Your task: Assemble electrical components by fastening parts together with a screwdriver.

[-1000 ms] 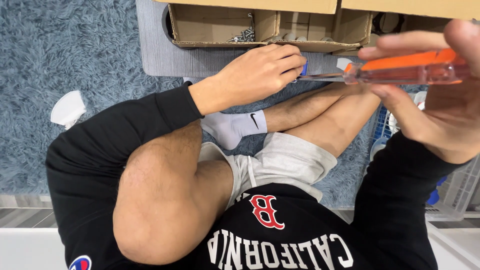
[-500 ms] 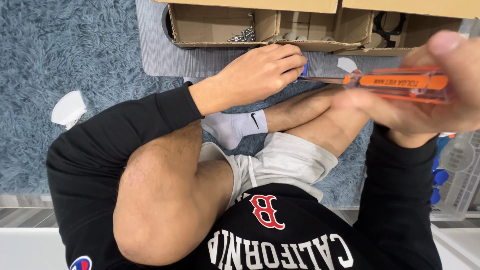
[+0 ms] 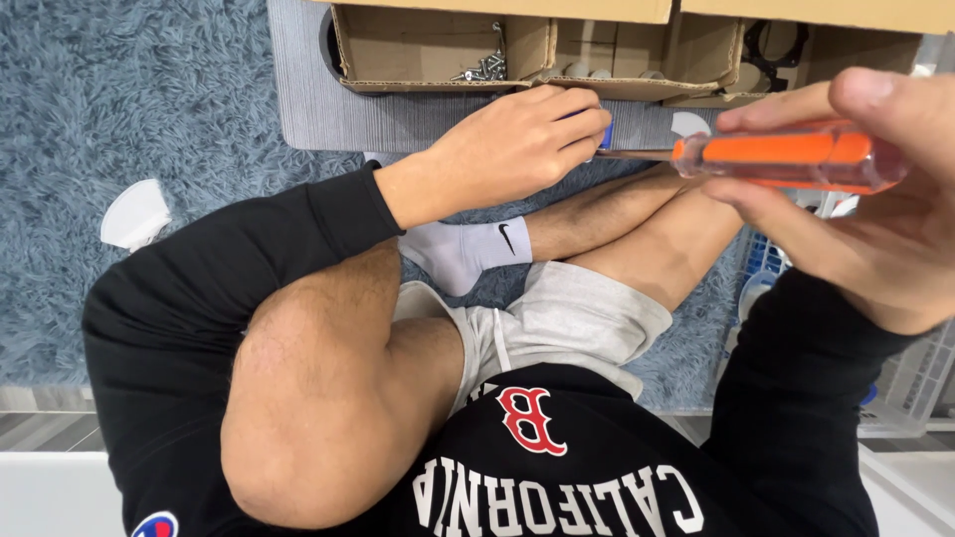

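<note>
My left hand (image 3: 517,139) is closed around a small blue part (image 3: 604,132), most of it hidden by my fingers, just above my crossed legs. My right hand (image 3: 865,209) grips the clear orange handle of a screwdriver (image 3: 786,159), thumb on top and fingers underneath. The screwdriver lies level, and its metal shaft (image 3: 637,154) runs left to the blue part at my left fingertips. I sit cross-legged in grey shorts, a white sock and a black long-sleeved shirt.
An open cardboard box (image 3: 438,80) with screws (image 3: 482,68) and dividers stands on a grey mat (image 3: 318,109) ahead of my legs. A white piece (image 3: 134,214) lies on the shaggy blue rug (image 3: 119,99). A white wire basket (image 3: 915,378) sits at the right.
My right hand has shifted its grip around the screwdriver handle, which now sits a little lower and nearer the camera. My left hand has stayed in place on the blue part.
</note>
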